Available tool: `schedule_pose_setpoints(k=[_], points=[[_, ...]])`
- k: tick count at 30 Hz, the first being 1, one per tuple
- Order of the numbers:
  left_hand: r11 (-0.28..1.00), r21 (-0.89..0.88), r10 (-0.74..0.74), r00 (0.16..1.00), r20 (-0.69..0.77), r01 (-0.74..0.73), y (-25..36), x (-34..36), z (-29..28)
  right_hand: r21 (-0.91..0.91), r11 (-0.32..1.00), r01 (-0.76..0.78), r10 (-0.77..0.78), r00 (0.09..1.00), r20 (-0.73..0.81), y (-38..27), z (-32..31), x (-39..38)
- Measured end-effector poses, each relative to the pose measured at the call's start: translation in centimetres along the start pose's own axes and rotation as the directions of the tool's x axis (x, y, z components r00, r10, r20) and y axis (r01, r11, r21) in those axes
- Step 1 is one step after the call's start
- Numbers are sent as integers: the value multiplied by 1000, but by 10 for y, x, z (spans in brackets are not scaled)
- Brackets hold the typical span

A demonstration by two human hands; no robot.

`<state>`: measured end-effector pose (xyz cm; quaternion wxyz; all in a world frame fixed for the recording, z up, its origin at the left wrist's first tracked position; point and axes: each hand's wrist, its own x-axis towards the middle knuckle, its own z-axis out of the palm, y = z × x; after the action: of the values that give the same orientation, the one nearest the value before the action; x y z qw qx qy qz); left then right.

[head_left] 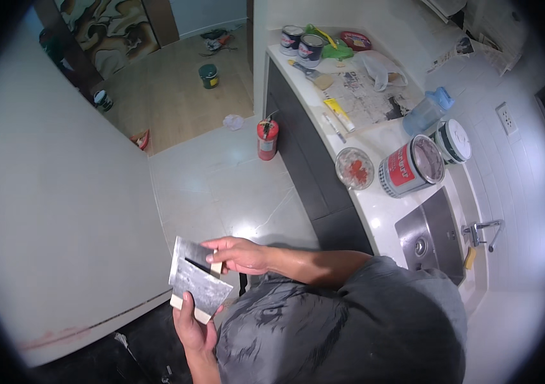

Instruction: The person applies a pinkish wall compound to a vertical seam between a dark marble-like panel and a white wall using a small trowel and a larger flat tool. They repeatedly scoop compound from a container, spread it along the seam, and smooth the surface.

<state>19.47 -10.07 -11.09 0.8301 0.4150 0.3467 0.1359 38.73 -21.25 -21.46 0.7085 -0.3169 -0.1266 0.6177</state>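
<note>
Broad-bladed scrapers, two, located at seven o'clock of the view, held up in front of the body. The near scraper is gripped by the left hand, with the thumb laid over its lower strip; the far scraper is pinched by the right hand at its right side. Handling, as judged: each piece is probably light, with a thin, fairly stiff blade that may flex slightly at the free edge; breakage is unlikely, but the bare metal may be slippery where wet residue is carried. Hold is best taken on the cream strip, fingers behind and thumb in front, with the edges avoided. Appearance: flat grey metal blades, roughly rectangular, clouded with whitish smears, fitted with cream handle strips. The strip is set toward seven o'clock on the near piece, toward three o'clock on the far one. The blades are overlapped, a dark gap being shown between them.
</note>
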Motion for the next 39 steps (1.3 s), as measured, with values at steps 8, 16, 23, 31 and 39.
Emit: schedule_pose_setpoints(k=[8, 16, 23, 31, 39], points=[[998, 10, -52, 961, -272, 57, -12, -4, 40, -760, 34, -649, -966, 172, -190, -202, -242, -116], [991, -74, -131, 917, -376, 111, -27, -23, 28, -552, 47, -832, -935, 159, -318, -220, -322, -136], [962, -247, -216, 877, -430, 116, -42, -46, -18, -597, 781, 185, -513, 736, -443, -181, -196, -41], [817, -576, -332, 810, -483, -9, -92, -115, -119, -627, 779, 8, -89, 991, -98, 17, 47, 133], [641, -759, -516, 668, -535, -113, -116, -184, -192, -663, 688, 294, -133, 950, 283, 208, 225, 273]])
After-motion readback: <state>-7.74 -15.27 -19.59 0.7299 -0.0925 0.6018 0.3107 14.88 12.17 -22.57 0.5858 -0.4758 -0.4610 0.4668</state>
